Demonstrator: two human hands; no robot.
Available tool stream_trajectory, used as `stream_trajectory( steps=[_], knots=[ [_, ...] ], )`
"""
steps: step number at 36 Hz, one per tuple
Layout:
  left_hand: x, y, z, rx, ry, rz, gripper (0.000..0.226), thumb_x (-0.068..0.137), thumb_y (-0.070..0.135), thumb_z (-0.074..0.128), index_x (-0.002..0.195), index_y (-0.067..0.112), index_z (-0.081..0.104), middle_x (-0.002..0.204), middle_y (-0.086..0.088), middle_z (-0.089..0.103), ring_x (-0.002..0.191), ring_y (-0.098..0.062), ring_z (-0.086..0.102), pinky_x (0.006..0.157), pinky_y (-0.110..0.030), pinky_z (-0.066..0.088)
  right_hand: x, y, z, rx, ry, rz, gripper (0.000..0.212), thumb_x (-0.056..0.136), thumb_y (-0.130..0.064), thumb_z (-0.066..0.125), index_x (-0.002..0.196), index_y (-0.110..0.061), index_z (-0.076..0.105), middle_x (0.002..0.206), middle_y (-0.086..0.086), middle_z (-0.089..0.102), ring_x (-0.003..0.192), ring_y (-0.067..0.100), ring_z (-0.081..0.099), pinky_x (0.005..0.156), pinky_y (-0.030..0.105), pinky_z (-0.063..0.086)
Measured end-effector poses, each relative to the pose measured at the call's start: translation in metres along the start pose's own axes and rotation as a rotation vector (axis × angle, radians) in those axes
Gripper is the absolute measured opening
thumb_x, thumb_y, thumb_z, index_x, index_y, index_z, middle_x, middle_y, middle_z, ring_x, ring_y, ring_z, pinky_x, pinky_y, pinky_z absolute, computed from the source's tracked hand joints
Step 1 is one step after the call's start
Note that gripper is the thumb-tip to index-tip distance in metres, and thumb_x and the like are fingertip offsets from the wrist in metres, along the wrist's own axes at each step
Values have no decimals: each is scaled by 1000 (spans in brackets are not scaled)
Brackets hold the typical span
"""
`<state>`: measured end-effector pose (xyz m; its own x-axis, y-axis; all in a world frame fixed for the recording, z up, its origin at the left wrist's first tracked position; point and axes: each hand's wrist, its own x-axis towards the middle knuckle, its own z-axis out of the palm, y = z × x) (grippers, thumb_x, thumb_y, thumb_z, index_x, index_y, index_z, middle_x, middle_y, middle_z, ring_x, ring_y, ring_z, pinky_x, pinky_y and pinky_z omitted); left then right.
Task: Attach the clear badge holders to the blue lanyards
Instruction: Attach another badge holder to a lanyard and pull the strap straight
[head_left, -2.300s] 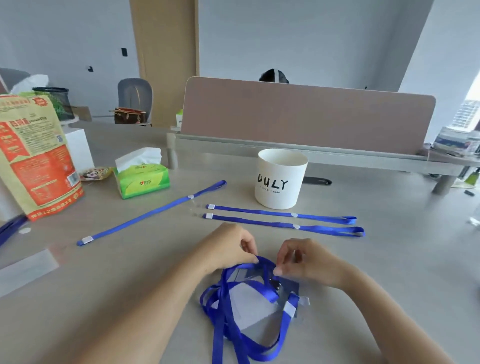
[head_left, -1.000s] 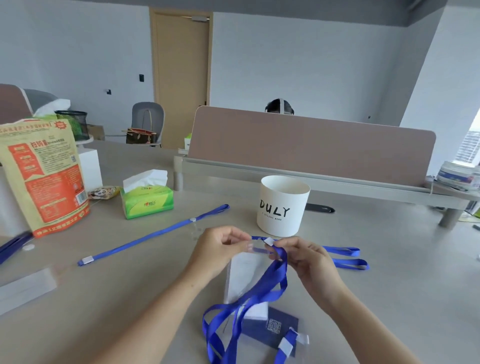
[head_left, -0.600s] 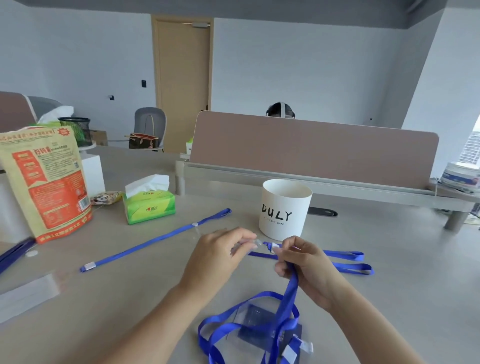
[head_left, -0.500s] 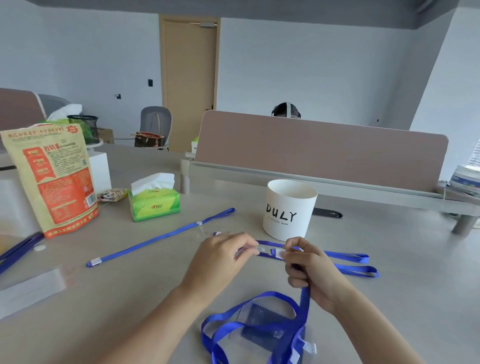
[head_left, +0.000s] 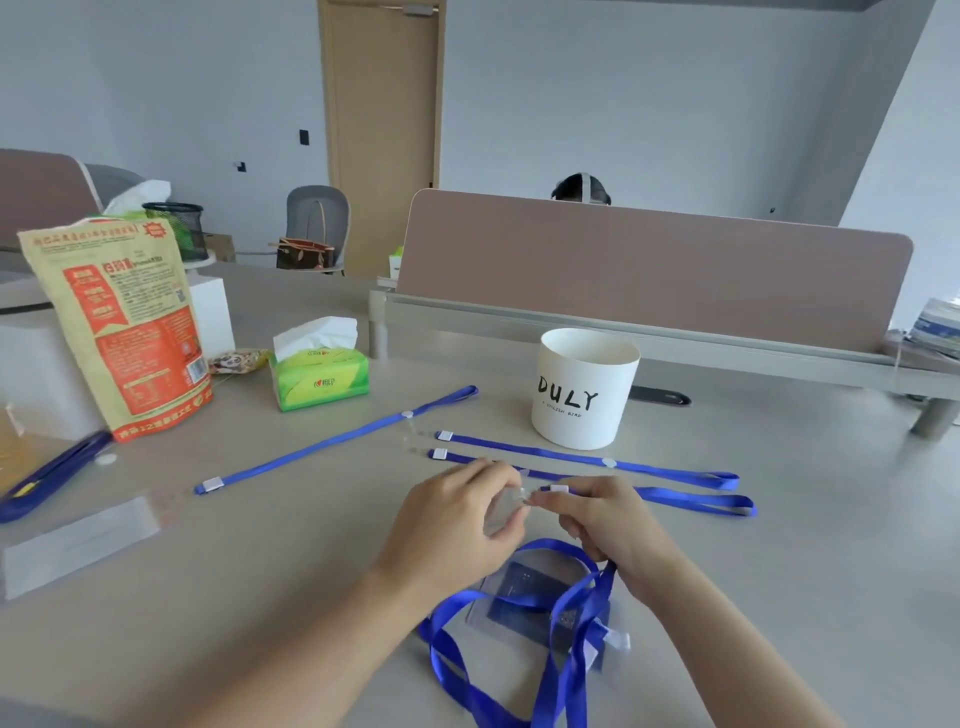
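You are pinching a clear badge holder (head_left: 501, 512) with your left hand (head_left: 457, 525), and your right hand (head_left: 602, 519) is squeezing the white clip end of a blue lanyard (head_left: 558, 613). Both hands are meeting at the middle of the surface (head_left: 779, 571), clip touching holder. I am guessing you are joining them right now.

At 6 o'clock from your hands, another holder with a dark card (head_left: 530, 592) is lying under the lanyard loops. It is looking done, but I cannot tell for sure.

I am counting three more lanyards lying flat: one (head_left: 337, 439) at 10 o'clock and two (head_left: 649, 470) at 1 o'clock, near the white cup (head_left: 584, 387). Small clear bits seem to be sitting at their clips; whether those are holders I cannot tell.

So one is maybe finished, one is in your hands, and three are waiting.
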<state>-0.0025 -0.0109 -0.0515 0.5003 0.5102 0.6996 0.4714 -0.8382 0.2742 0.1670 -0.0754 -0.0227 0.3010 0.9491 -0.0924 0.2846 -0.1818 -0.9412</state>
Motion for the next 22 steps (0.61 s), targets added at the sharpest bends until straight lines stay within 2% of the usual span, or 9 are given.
stream_trajectory(
  steps=[2, 4, 7, 9, 12, 16, 19, 22],
  knots=[
    [-1, 4, -1, -19, 30, -36, 23, 82, 45, 61, 94, 27, 69, 79, 14, 69, 67, -5, 62, 58, -20, 51, 0, 0, 1, 5, 16, 5, 21, 84, -27, 71, 64, -20, 73, 40, -10, 45, 40, 12, 27, 40, 22, 29],
    [-1, 7, 0, -14, 58, -68, 27, 82, 48, 61, 94, 27, 73, 79, 15, 73, 66, -4, 64, 57, -17, 51, -1, 2, 1, 75, 19, 29, 16, 86, -17, 69, 71, -12, 73, 41, -8, 50, 39, 12, 26, 38, 20, 27],
    [-1, 8, 3, 2, 79, -101, 25, 84, 43, 58, 93, 27, 75, 81, 15, 75, 66, -4, 68, 56, -22, 54, -2, 3, 2, 189, -2, 46, 11, 84, -9, 67, 84, -5, 77, 71, 4, 74, 39, 12, 31, 37, 18, 28],
    [-1, 9, 4, 15, 87, -110, 22, 83, 40, 60, 91, 27, 76, 80, 14, 76, 64, -5, 69, 53, -23, 54, -2, 4, 3, 222, -8, 42, 13, 85, -10, 67, 88, -3, 76, 87, 10, 78, 40, 13, 37, 38, 18, 32],
    [-1, 10, 4, 41, 99, -128, 16, 80, 36, 64, 84, 26, 76, 71, 12, 74, 56, -9, 64, 47, -26, 52, -3, 3, 4, 245, -17, 31, 16, 87, -12, 65, 92, 1, 74, 90, 9, 78, 42, 12, 44, 40, 18, 36],
    [-1, 8, 5, 71, 94, -135, 24, 84, 41, 57, 77, 25, 74, 60, 8, 69, 48, -13, 56, 44, -30, 48, -5, 3, 8, 213, 16, -5, 17, 89, -15, 64, 91, -1, 74, 87, 6, 79, 42, 11, 50, 43, 19, 39],
    [-1, 5, 5, 82, 70, -137, 28, 85, 44, 55, 77, 26, 75, 61, 9, 69, 52, -11, 61, 45, -28, 50, -6, 4, 13, 207, 38, -57, 16, 89, -15, 65, 90, -2, 74, 83, 6, 79, 59, 16, 71, 49, 21, 50],
    [0, 3, 6, 70, 84, -154, 29, 82, 45, 54, 80, 27, 77, 70, 9, 75, 65, -10, 70, 50, -28, 54, -8, 5, 20, 279, 34, -84, 14, 90, -11, 65, 88, -1, 74, 82, 11, 79, 79, 23, 76, 62, 25, 60]
  ],
)
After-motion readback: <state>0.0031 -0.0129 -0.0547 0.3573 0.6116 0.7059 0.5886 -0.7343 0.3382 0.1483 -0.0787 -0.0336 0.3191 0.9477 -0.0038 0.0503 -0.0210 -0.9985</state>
